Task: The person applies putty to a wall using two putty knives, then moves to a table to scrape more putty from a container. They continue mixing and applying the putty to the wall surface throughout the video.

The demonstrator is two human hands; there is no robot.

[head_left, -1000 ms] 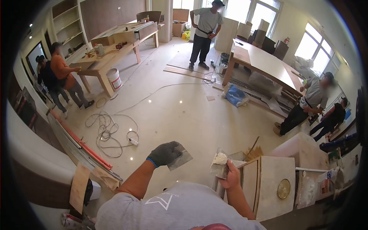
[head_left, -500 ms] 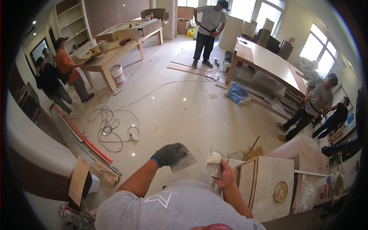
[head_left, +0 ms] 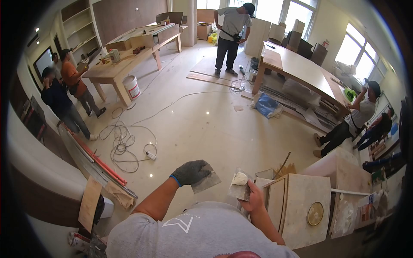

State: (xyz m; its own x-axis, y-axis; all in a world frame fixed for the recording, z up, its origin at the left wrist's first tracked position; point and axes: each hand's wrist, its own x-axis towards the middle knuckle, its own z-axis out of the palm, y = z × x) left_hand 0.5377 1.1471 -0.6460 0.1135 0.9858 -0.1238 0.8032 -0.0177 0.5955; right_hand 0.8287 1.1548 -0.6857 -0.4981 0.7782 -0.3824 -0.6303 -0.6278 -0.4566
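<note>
My left hand, in a dark glove with a blue cuff, is closed on a flat metal scraper blade that points to the right. Bare, my right hand grips a second flat metal plate. A lump of whitish putty sits on the upper part of that plate. The two tools are a short gap apart, in front of my chest and over the floor.
A box with a round gold disc stands at my right. A cable lies coiled on the floor. Workbenches and a long table stand farther off. Several people stand around the room.
The right-hand plate has turned slightly, while my left hand is almost unmoved. At the right, a person has raised an arm towards the head; people at the left have shifted.
</note>
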